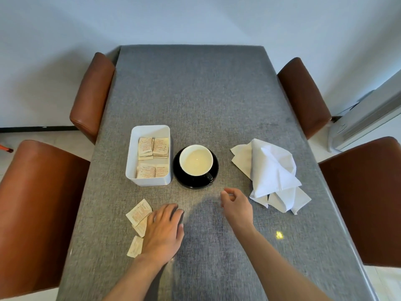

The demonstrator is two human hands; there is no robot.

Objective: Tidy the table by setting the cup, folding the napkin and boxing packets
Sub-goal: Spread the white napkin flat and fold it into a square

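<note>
A black cup [196, 161] with a cream inside stands upright on a black saucer [186, 180] at mid-table. Left of it is a white box [149, 181] holding several beige packets [154, 147]. Three loose packets [138, 211] lie near the front left. My left hand [162, 232] rests flat on the table, touching and partly covering those packets. My right hand [236, 206] hovers just in front of the saucer, fingers loosely curled, holding nothing. A crumpled white napkin [271, 174] lies to the right of that hand.
The table wears a grey cloth [195, 94]. Brown leather chairs stand on both sides: two on the left [39, 203] [93, 94], two on the right [364, 203] [303, 94]. A white appliance [355, 127] sits on the floor at far right.
</note>
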